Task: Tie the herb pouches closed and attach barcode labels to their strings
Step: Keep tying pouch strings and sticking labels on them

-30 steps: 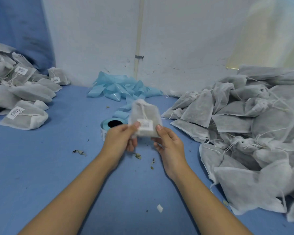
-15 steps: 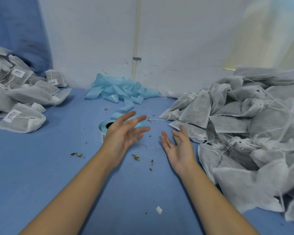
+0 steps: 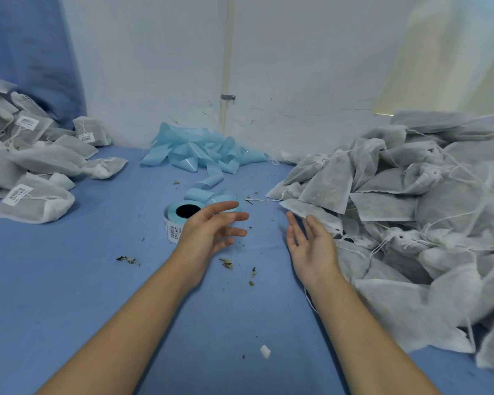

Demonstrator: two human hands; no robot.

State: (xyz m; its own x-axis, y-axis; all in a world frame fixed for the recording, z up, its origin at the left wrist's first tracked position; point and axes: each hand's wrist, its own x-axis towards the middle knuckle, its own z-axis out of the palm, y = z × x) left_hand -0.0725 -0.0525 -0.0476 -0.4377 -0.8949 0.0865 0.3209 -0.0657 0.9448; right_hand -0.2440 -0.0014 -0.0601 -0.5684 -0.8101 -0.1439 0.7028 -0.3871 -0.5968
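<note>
The unlabelled herb pouches (image 3: 405, 212) lay heaped at the right of the frame, loose strings trailing, close enough for the right hand (image 3: 311, 246) to draw from without stretching. That hand hovered palm-up at the pile's near edge, fingers spread and holding nothing, its fingertips just beside the nearest pouch (image 3: 311, 213); whether they touched it could not be told. The left hand (image 3: 208, 232) hung at centre frame above the label roll (image 3: 180, 220), its fingers likewise spread and empty. The roll sat between the hands, probably so a barcode could be peeled off quickly, and its spent blue backing (image 3: 200, 152) trailed away to a tangle by the wall. Finished pouches (image 3: 35, 166) bearing labels lay apart at the left, on the blue tabletop (image 3: 69, 280), which kept done and undone work separate.
</note>
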